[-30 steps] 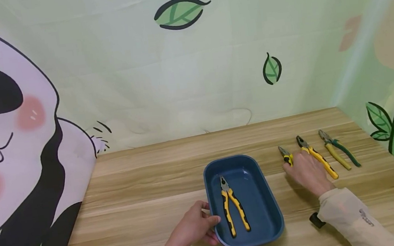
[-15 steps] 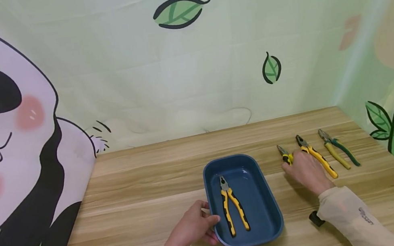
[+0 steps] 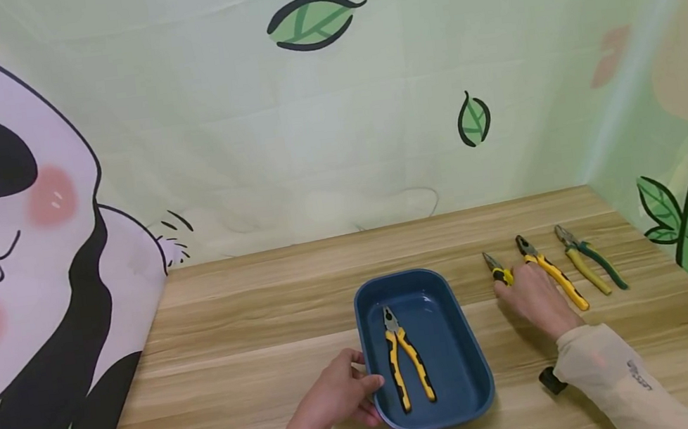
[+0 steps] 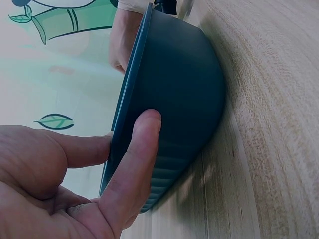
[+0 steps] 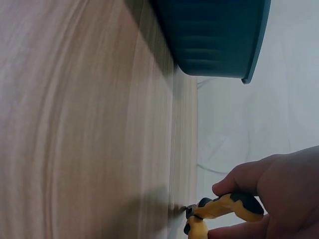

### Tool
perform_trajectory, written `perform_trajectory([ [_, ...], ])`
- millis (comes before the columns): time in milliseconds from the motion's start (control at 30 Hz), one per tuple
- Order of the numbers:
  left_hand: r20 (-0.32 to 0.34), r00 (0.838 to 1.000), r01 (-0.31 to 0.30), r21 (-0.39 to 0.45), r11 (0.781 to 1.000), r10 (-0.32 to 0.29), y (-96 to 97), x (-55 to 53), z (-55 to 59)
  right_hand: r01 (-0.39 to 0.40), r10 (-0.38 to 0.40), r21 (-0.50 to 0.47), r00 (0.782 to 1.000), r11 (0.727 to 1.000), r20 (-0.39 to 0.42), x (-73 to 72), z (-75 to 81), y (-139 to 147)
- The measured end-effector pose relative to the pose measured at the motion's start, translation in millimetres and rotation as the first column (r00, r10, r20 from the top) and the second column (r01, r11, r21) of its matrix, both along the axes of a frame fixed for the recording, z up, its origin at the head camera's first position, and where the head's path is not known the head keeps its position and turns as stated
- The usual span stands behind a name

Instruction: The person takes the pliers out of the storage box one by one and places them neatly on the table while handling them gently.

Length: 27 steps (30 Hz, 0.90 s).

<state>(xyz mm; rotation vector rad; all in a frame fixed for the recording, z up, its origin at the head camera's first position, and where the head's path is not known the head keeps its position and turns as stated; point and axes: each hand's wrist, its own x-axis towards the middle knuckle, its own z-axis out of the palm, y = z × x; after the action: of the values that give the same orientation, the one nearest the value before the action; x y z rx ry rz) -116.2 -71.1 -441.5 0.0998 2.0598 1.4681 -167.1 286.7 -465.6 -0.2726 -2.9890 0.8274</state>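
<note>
My left hand (image 3: 339, 392) pinches the left rim of a blue plastic tray (image 3: 484, 372), thumb over the edge and fingers against the outer wall (image 4: 184, 79). Inside the tray lies a pair of combination pliers (image 3: 395, 361) with yellow-and-black handles, spread apart. To the right, my right hand (image 3: 534, 295) grips yellow-and-black needle-nose pliers (image 3: 494, 268), whose narrow jaws point away to the back left. Most of their handles are hidden under the hand in the head view. In the right wrist view, the yellow handle (image 5: 222, 205) sits between thumb and fingers.
Just beyond the right hand lie yellow-and-black pliers (image 3: 558, 278) and, farther right, pliers with one yellow and one green handle (image 3: 605, 266). A wooden table (image 3: 236, 326) meets a printed cloth backdrop (image 3: 212, 116) behind. A black object (image 3: 552, 382) is at the right cuff.
The right hand's fingertips have closed a little further over the needle-nose pliers' handles, which have barely shifted. The left hand, tray and other pliers stay where they were.
</note>
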Motion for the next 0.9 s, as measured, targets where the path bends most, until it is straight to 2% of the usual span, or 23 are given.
perform_trajectory([
  [233,0.000,1.000,0.004,-0.009,1.000,-0.004,0.2,-0.4,1.1,0.009,-0.009,-0.001,0.999,1.000,0.036,0.6,2.6,-0.9],
  [900,-0.008,1.000,0.002,-0.008,1.000,-0.002,0.3,0.5,2.2,0.015,-0.015,0.020,1.000,1.000,0.006,3.0,-0.3,-3.9],
])
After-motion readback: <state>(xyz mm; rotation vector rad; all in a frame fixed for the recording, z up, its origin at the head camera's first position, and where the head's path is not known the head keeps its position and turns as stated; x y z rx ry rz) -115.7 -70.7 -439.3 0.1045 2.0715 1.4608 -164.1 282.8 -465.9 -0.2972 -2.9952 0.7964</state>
